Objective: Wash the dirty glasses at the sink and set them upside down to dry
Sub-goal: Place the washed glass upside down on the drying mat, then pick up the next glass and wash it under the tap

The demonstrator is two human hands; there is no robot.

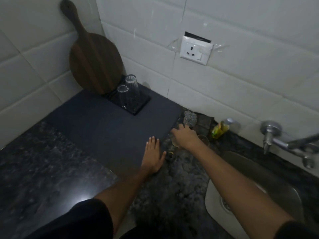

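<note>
While my right hand (pixel 183 135) reaches out over the speckled counter (pixel 172 195), its fingers curl down past the near side of a glass (pixel 203 139) standing just beside the wrist, and I cannot tell whether they have closed on anything, since the back of the hand hides them. My left hand (pixel 154 155) lies flat and open, palm down, fingers spread on the near right corner of a dark mat (pixel 103 128), holding nothing. Just right of its thumb sits a small dark object (pixel 170 155), too dim to name. Just beyond my right fingertips rests a metal scrubber (pixel 189 118), and further right a yellow-green bottle (pixel 220 129) lies against the wall. At the far end of the mat, two glasses (pixel 128 94) stand upside down on a small black tray (pixel 131 102), in front of a round wooden board (pixel 93 61) leaning in the corner. To the right are the sink (pixel 241 171) and tap (pixel 284 144).
</note>
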